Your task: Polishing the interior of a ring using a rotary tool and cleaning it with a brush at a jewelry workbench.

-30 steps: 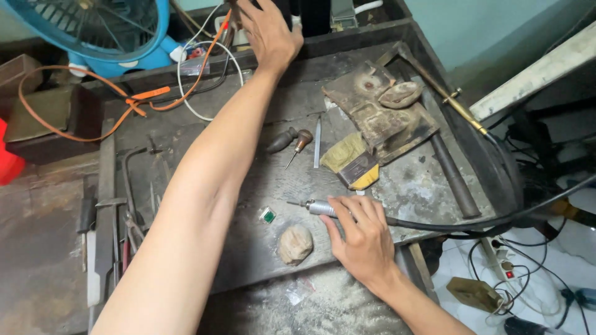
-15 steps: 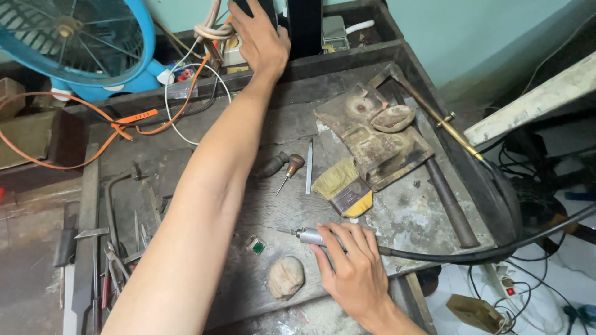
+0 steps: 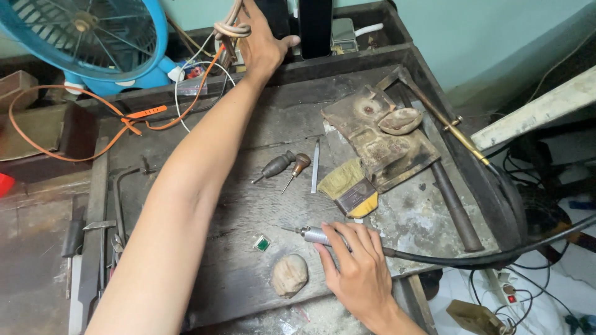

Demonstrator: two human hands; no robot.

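Left hand [image 3: 264, 46] now farther back, open on dark box [image 3: 276, 15]; right hand [image 3: 354, 267] gripping slim metal rotary handpiece [image 3: 315, 235].

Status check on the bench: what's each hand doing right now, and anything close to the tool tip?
Left hand stretched to bench's far edge, by dark upright object. Right hand gripping rotary handpiece. Green stone and tan lump near tip.
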